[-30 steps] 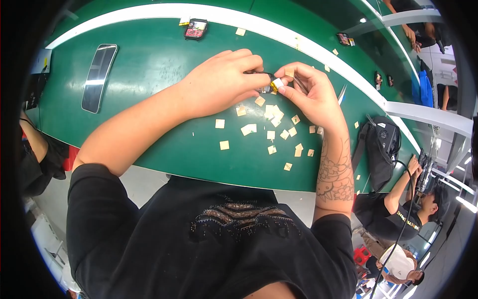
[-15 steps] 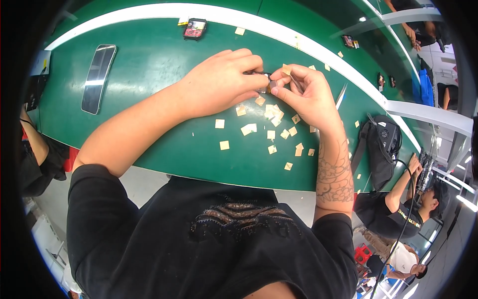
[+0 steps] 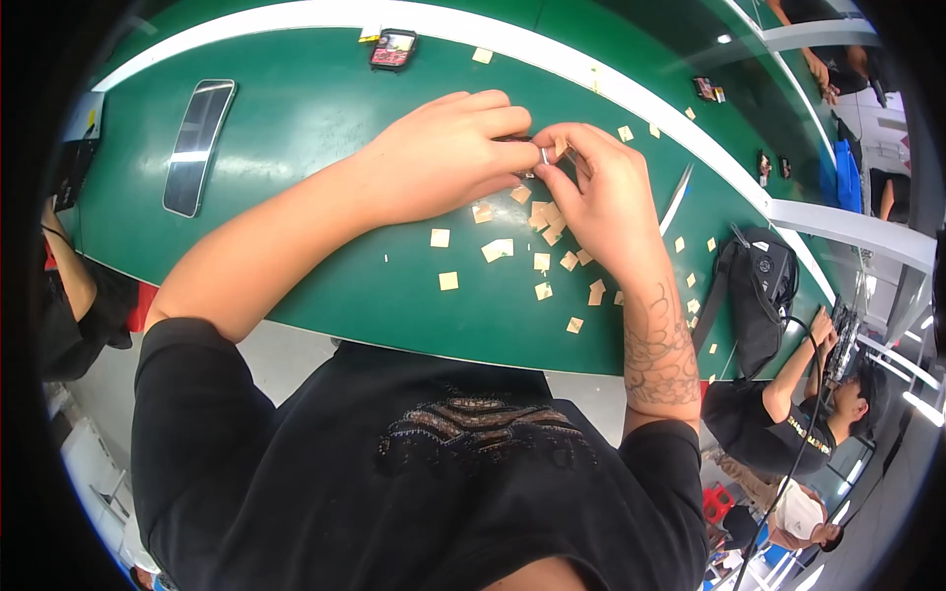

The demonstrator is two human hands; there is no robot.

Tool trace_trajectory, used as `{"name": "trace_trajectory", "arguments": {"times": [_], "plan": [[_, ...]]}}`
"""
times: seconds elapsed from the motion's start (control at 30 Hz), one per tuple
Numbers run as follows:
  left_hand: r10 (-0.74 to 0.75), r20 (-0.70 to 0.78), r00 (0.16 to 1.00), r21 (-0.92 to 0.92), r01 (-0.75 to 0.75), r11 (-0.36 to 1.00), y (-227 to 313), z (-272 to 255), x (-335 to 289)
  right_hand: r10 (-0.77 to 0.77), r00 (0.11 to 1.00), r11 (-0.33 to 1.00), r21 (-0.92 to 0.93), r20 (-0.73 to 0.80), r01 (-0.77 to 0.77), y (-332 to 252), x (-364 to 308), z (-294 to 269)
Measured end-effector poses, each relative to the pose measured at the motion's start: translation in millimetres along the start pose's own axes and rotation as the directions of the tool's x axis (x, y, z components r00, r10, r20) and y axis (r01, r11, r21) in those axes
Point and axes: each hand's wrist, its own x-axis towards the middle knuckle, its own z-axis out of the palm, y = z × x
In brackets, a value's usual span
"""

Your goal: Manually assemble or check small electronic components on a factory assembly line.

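Observation:
Over the green table (image 3: pixel 325 286), my two hands meet around a small dark part (image 3: pixel 528 141) that is mostly hidden by the fingers. My left hand (image 3: pixel 458 148) is closed on it from the left. My right hand (image 3: pixel 601 192) pinches a small silvery-white piece (image 3: pixel 544 156) against its right end, with thumb and index finger close together. A small tan square (image 3: pixel 562 147) sits at the right fingers; whether it is gripped or stuck there I cannot tell. More tan squares (image 3: pixel 448 281) lie scattered below and beside the hands, some overlapping in a pile (image 3: pixel 545 216).
A phone (image 3: pixel 199 148) lies at the left. A small black-framed device (image 3: pixel 393 49) sits by the white ledge (image 3: pixel 552 41) at the back. Pointed white tweezers (image 3: pixel 676 200) and a black bag (image 3: pixel 761 300) are on the right. A co-worker (image 3: pixel 788 419) sits beyond the bag.
My right thumb and fingers have closed in toward the left hand. The tan square at the right fingers has dropped slightly and turned. The view has shifted a little.

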Motion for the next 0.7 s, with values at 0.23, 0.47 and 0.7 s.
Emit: {"name": "trace_trajectory", "arguments": {"times": [0.23, 0.47, 0.7], "plan": [[-0.030, -0.021, 0.999, -0.041, 0.029, 0.999, -2.9, 4.3, -0.7, 0.134, 0.990, 0.987, 0.090, 0.030, -0.136, 2.2, -2.0, 3.3], [-0.036, -0.021, 0.999, -0.059, 0.035, 0.998, -1.1, 2.0, -0.5, 0.180, 0.983, 0.963, 0.200, 0.020, -0.180, 17.6, -3.6, 9.4], [-0.041, -0.033, 0.999, -0.056, 0.039, 0.998, -1.6, 2.5, 0.7, 0.221, 0.975, 0.974, 0.049, -0.001, -0.220, -3.7, -1.1, 6.5]]}}
